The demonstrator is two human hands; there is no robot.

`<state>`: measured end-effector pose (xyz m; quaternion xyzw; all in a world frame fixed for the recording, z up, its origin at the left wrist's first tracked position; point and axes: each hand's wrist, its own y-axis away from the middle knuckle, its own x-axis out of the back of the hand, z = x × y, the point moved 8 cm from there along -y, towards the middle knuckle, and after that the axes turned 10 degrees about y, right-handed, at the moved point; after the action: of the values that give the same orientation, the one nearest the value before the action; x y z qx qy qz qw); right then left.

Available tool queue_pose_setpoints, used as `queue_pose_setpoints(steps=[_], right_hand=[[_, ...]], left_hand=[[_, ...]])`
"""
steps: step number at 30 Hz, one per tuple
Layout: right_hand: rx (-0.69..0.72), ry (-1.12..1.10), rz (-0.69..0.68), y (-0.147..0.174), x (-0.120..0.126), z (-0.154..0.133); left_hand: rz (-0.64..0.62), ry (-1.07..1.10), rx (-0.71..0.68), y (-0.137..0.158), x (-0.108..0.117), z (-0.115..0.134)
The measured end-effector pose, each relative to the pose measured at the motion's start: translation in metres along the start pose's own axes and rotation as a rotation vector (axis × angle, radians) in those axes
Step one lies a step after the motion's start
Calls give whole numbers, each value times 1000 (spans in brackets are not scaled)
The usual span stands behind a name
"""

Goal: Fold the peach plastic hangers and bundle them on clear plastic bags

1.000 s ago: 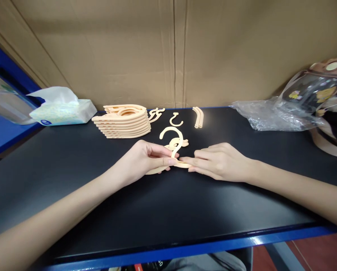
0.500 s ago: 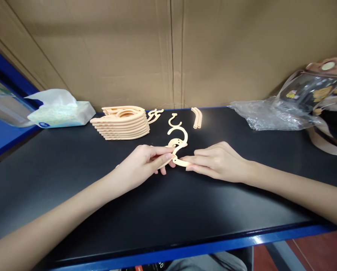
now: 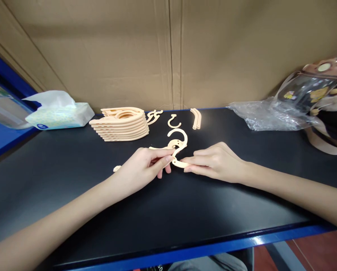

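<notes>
**benchcam:** Hanger (image 3: 177,150) parts dead centre of the head view, on the black table (image 3: 185,210). It's a peach plastic piece with a curved hook on top, sitting between both hands, a bit above the middle of the frame.

**pegboard_pat:** What are the fingers doing?

**benchcam:** Left hand (image 3: 141,169) comes in from the lower left. Thumb and forefinger are pinched nearly closed on the left arm of the hanger, and the other fingers are curled under, tips touching the table. A bit of that arm pokes out behind the hand, left of the wrist. Right hand (image 3: 216,162) comes in from the right, fingers stretched out fairly flat and close together, with the tips gripping the short right-hand bit of the hanger. Both hands are low, pretty much resting on the tabletop.

**pegboard_pat:** Any boxes or bags?

**benchcam:** Tissue pack (image 3: 58,113) in the upper left with a tissue sticking out of the top. Clear plastic bag (image 3: 267,114) lies crumpled at upper right; can't tell if anything's in it. Behind the hands there's a stack of hangers (image 3: 120,124), then a loose small hook (image 3: 174,121) and a pair of curved strips (image 3: 196,118) further right, all along the cardboard wall (image 3: 168,52).
</notes>
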<state>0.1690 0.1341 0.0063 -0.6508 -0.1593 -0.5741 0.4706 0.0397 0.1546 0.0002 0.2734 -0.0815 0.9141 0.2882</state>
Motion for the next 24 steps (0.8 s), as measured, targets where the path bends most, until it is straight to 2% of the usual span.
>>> queue_pose_setpoints(steps=[15,18,24], right_hand=[[-31,-99,-33,-1,-3,5],[-34,-102,-33,-1,-4,8],[-96,-166,-52,-1,-4,24]], left_hand=[[-5,-98,-34,-1,0,4],[17,-220,-70,0,1,5],[116,-606,-242,7,-1,10]])
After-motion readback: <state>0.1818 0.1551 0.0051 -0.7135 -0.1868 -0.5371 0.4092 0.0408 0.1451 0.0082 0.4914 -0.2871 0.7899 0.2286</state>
